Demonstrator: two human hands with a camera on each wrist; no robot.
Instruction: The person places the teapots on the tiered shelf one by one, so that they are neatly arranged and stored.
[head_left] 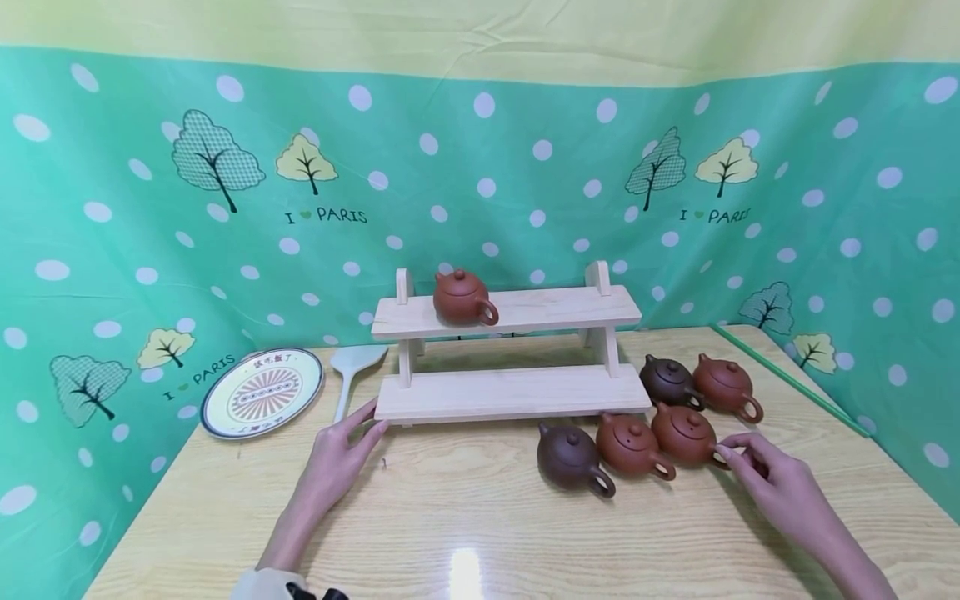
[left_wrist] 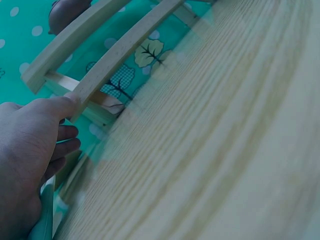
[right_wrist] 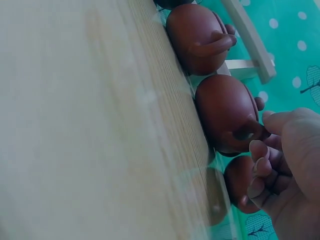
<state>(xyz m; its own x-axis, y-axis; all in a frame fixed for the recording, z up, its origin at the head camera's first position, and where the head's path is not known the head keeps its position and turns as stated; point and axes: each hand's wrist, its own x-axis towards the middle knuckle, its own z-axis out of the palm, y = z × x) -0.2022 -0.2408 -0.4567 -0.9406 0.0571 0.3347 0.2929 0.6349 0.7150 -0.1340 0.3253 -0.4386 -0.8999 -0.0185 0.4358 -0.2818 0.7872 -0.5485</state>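
Observation:
My left hand (head_left: pixel 334 463) grips the left end of the lower board of a two-tier wooden shelf (head_left: pixel 510 393); in the left wrist view its thumb lies at the board's corner. My right hand (head_left: pixel 780 493) pinches the handle of a reddish-brown teapot (head_left: pixel 682 433), which sits on the table. Another reddish-brown teapot (head_left: pixel 628 446) and a dark brown teapot (head_left: pixel 567 458) stand to its left. Behind it are a second dark teapot (head_left: pixel 666 382) and one more reddish-brown teapot (head_left: pixel 724 385). On the shelf's upper board sits a single reddish-brown teapot (head_left: pixel 459 298).
Left of the shelf, a white spatula (head_left: pixel 354 365) lies beside a patterned plate (head_left: pixel 262 393) tilted against the curtain. A green stick (head_left: pixel 795 382) runs along the table's right edge. The green dotted curtain (head_left: pixel 480 167) hangs behind and at both sides.

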